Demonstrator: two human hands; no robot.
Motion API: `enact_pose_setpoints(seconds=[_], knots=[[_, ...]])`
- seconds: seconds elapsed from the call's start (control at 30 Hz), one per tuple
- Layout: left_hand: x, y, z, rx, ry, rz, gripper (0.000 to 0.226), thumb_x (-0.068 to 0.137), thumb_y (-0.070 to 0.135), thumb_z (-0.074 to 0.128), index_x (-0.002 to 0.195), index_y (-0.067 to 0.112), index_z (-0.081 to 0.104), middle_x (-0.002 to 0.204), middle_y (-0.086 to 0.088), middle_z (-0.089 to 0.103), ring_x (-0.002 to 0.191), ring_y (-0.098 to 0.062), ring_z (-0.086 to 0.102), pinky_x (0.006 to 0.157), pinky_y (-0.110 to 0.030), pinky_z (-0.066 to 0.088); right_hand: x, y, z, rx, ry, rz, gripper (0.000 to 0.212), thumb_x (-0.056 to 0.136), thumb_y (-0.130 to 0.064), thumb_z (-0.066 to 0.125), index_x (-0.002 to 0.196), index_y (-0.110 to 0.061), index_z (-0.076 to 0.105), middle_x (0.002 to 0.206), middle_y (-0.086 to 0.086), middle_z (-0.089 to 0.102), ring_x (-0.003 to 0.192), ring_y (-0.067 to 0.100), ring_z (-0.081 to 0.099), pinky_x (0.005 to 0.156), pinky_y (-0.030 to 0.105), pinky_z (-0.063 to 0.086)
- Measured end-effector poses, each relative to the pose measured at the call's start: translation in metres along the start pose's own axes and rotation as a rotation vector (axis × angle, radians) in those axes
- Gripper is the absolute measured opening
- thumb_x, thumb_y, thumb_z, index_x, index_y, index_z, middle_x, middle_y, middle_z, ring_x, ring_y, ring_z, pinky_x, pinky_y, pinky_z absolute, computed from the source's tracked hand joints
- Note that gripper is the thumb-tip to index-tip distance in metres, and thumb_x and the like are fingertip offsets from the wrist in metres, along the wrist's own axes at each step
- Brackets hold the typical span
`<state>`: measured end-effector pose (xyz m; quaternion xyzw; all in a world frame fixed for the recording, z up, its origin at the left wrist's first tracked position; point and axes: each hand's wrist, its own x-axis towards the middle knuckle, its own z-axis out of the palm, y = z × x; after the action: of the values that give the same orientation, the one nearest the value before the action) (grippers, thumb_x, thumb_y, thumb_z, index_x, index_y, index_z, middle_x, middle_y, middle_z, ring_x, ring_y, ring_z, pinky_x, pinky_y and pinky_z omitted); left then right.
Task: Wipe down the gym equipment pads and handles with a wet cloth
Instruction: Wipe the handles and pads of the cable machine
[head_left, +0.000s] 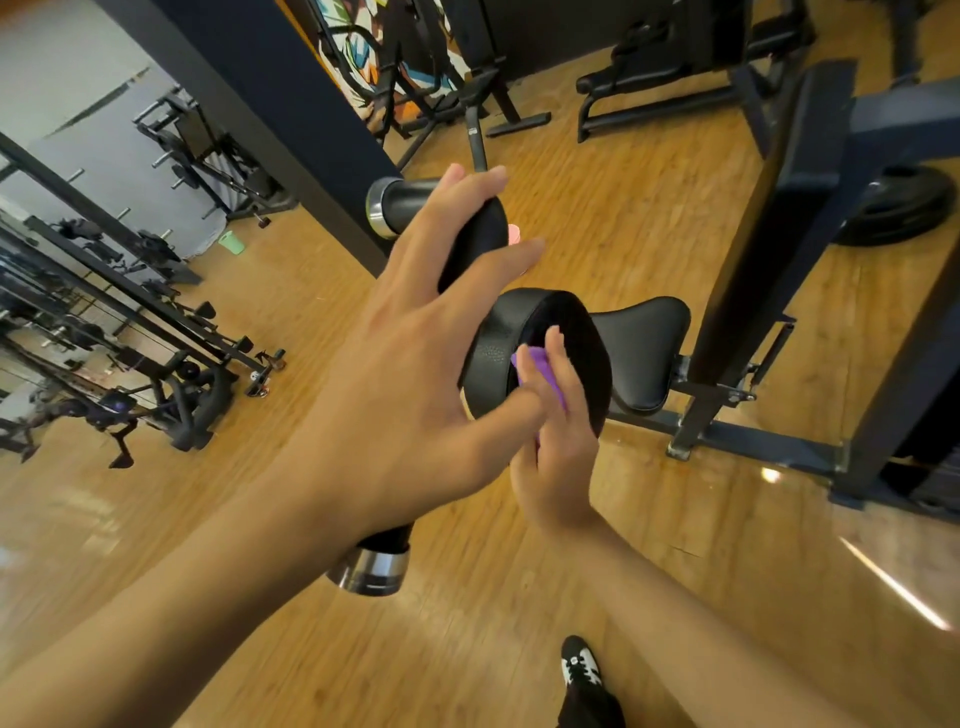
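My left hand (415, 353) rests with spread, fairly straight fingers over the upper black roller pad (475, 244), which has a chrome end cap (382, 208). Below it, my right hand (561, 457) pinches a purple cloth (540, 366) and presses it against the end of a second round black pad (556, 322). Most of the cloth is hidden by my fingers. A chrome-capped bar end (371, 569) sticks out under my left wrist. The black seat (644, 348) of the same machine lies just behind the pads.
The machine's dark steel frame (727, 291) rises on the right, with a weight plate (904, 208) behind it. Other benches and racks stand at the back and left on the wooden floor. My shoe (579, 665) shows at the bottom.
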<state>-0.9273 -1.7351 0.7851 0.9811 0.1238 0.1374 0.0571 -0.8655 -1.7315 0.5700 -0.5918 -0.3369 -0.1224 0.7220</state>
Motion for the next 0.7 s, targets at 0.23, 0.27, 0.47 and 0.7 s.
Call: enact_pose_setpoints(seconds=[0.23,0.27,0.47,0.7], knots=[[-0.003,-0.003,-0.002,-0.046,-0.027,0.020,0.071,0.082,0.044,0.060,0.147,0.015,0.054,0.170,0.001,0.018,0.161,-0.013,0.000,0.128,-0.026,0.010,0.081,-0.003,0.011,-0.031,0.193,0.308,0.032,0.105,-0.010,0.054,0.136,-0.009,0.063,0.143,0.006,0.061,0.136,0.016,0.053,0.110,0.021,0.043],[-0.003,-0.003,-0.002,-0.053,-0.024,0.020,0.070,0.082,0.040,0.063,0.147,0.015,0.054,0.169,0.001,0.020,0.161,-0.012,0.001,0.128,-0.024,0.010,0.055,-0.010,0.009,0.003,0.141,0.257,0.035,0.104,-0.006,0.056,0.139,-0.007,0.060,0.148,0.007,0.056,0.140,0.019,0.050,0.112,0.028,0.044],[-0.007,-0.005,-0.007,-0.034,-0.045,0.034,0.073,0.081,0.044,0.060,0.148,0.015,0.054,0.170,0.000,0.018,0.161,-0.014,0.001,0.127,-0.021,0.009,0.034,-0.002,0.010,0.017,0.175,0.207,0.034,0.107,-0.008,0.050,0.139,-0.003,0.059,0.152,0.013,0.048,0.139,0.003,0.048,0.111,0.029,0.046],[0.004,-0.009,-0.001,-0.032,-0.030,0.067,0.069,0.081,0.040,0.060,0.144,0.012,0.056,0.169,-0.005,0.020,0.161,-0.020,0.003,0.126,-0.021,0.007,0.042,0.070,-0.004,0.008,0.190,0.682,0.032,0.106,-0.013,0.050,0.133,-0.013,0.067,0.133,0.002,0.067,0.128,0.015,0.059,0.098,0.005,0.040]])
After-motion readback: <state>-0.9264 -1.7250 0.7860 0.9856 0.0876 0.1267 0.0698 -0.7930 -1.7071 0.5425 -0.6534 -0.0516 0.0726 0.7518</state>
